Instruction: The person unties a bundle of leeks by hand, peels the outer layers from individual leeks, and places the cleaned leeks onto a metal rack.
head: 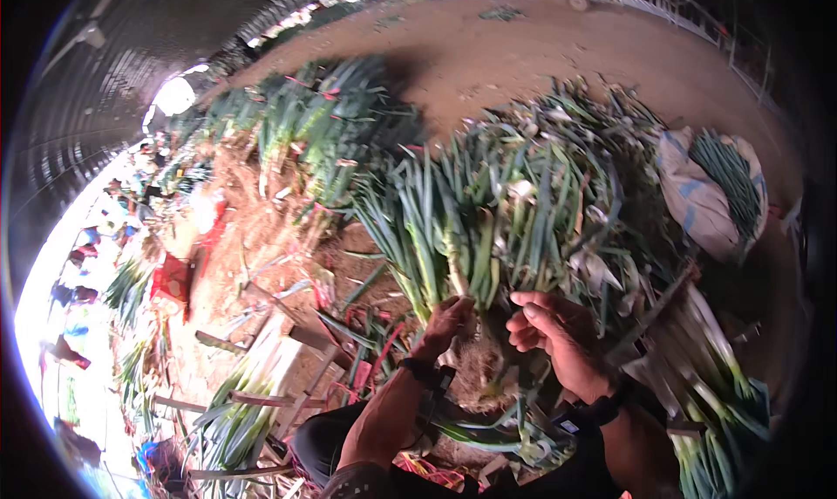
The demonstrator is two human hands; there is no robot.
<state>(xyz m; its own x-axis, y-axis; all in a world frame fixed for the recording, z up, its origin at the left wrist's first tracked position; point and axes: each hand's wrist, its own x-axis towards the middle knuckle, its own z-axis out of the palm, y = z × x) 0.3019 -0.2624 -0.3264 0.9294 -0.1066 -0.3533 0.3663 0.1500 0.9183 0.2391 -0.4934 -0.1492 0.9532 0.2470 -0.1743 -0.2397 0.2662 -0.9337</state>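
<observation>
My left hand [448, 325] is closed around the lower stalk of a green onion [456, 263], whose leaves point away from me. Its tangled roots [480, 361] hang between my hands. To the right, my right hand [552, 332] is raised with its fingers apart and nothing plainly held. Just beyond both hands lies a thick heap of green onion leaves [536, 217]. Both wrists bear dark bands.
Tied green onion bundles [314, 126] stand at the upper left. A woven sack [696, 191] of green leaves is at the right. Trimmed onions lie on wooden racks at lower left [252, 394] and lower right [713, 381]. Red ties [386, 352] litter the ground near my left arm.
</observation>
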